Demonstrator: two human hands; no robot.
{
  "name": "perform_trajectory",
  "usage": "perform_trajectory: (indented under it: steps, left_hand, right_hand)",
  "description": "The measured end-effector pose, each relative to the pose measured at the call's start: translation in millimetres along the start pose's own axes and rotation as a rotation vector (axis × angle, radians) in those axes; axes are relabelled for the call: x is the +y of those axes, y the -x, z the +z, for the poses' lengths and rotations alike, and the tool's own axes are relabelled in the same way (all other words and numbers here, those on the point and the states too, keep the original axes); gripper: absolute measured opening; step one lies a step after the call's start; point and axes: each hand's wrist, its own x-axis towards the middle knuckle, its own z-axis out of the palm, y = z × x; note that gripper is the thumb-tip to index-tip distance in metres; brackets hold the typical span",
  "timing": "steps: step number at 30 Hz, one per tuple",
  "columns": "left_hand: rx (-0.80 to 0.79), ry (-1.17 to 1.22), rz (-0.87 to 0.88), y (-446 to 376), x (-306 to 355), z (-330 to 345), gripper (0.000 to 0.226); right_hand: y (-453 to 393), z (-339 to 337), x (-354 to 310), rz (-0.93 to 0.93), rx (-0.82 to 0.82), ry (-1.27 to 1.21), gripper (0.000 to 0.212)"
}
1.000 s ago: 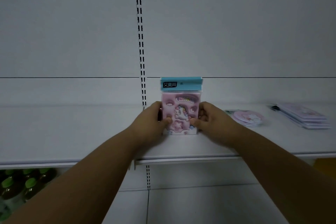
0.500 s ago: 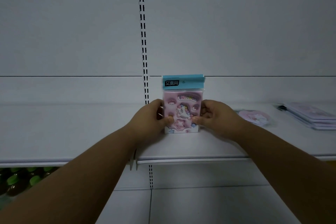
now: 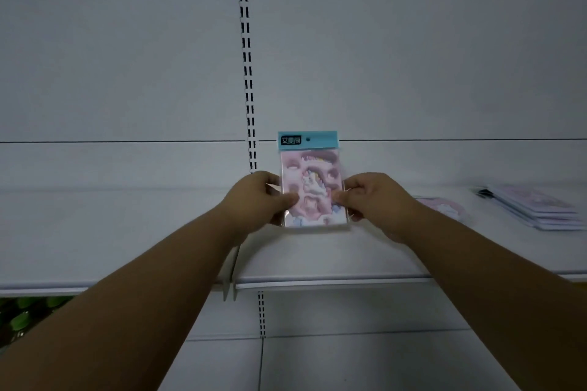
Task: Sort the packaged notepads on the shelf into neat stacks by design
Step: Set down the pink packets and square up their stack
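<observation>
Both hands are on one pack: the left hand (image 3: 257,198) and the right hand (image 3: 371,200) pinch the side edges of a pink unicorn notepad pack (image 3: 313,189) with a blue header card, thumbs across the front and the other fingers curled behind, closed firmly on it. It stands upright near the middle of the white shelf (image 3: 317,260), just right of the slotted upright; whether its bottom edge touches the shelf or hangs just above it I cannot tell, since the print is blurred there. Far to the right lies a flat stack of pinkish packs (image 3: 536,209), fairly squared, which looks like one design already gathered. Between that stack and the hands sits a round pink pack (image 3: 444,205), lying alone and partly hidden by the right forearm. I would judge the sorting well begun but unfinished: one stack made, the unicorn design only now getting its place, and the round one yet to be dealt with. Nothing else shows on this shelf.
</observation>
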Motion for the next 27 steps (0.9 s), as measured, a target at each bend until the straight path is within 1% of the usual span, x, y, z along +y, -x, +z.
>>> perform_trajectory:
  steps: [1, 2, 3, 5, 7, 9, 14, 16, 18, 19, 21, 23, 24, 27]
  left_hand:
    - [-0.029, 0.059, -0.066, -2.7, 4.5, -1.7, 0.031]
    - [-0.069, 0.045, -0.123, -4.3, 8.2, -2.6, 0.029]
    - [-0.105, -0.007, -0.176, -5.1, 10.6, -2.0, 0.026]
    - [-0.126, -0.101, -0.253, -5.1, 11.9, 3.2, 0.026]
    - [-0.104, -0.150, -0.279, -6.1, 11.7, 8.6, 0.026]
    - [-0.065, -0.209, -0.265, -5.5, 12.1, 13.3, 0.025]
    - [0.013, -0.406, -0.200, -3.3, 9.4, 22.9, 0.031]
    - [0.055, -0.445, -0.153, -2.4, 4.9, 22.1, 0.041]
    - [0.116, -0.527, -0.066, 5.5, -0.1, 17.8, 0.047]
    - [0.129, -0.577, -0.013, 12.2, -3.0, 14.9, 0.047]
    - [0.073, -0.683, 0.071, 25.7, -8.1, 10.0, 0.045]
    - [-0.003, -0.807, 0.101, 35.3, -12.7, 9.0, 0.039]
    - [-0.014, -0.848, 0.111, 36.6, -15.2, 9.6, 0.036]
    - [0.029, -0.829, 0.127, 36.9, -15.9, 12.7, 0.029]
  right_hand:
    - [-2.3, -1.4, -4.4, 0.062, 0.000, -0.041, 0.021]
    - [-3.9, -1.9, -8.0, 0.122, -0.014, -0.044, 0.023]
    - [-5.4, -1.2, -9.8, 0.174, -0.036, -0.016, 0.025]
    - [-7.5, 2.4, -10.6, 0.253, -0.078, 0.046, 0.027]
    - [-9.2, 5.8, -8.5, 0.304, -0.094, 0.072, 0.027]
    - [-10.2, 7.7, -5.0, 0.308, -0.072, 0.099, 0.029]
    - [-4.0, 9.3, 0.7, 0.188, 0.012, 0.293, 0.044]
    - [2.9, 6.7, 4.8, 0.112, 0.058, 0.363, 0.047]
    - [13.5, 0.7, 11.8, 0.014, 0.103, 0.486, 0.048]
    - [19.8, -3.0, 15.9, -0.026, 0.103, 0.534, 0.046]
    - [31.9, -9.9, 22.4, -0.085, 0.056, 0.555, 0.041]
    - [37.9, -13.1, 25.3, -0.128, -0.013, 0.579, 0.034]
    - [38.2, -12.5, 26.0, -0.145, -0.041, 0.600, 0.029]
    - [33.9, -6.0, 26.6, -0.182, -0.068, 0.612, 0.020]
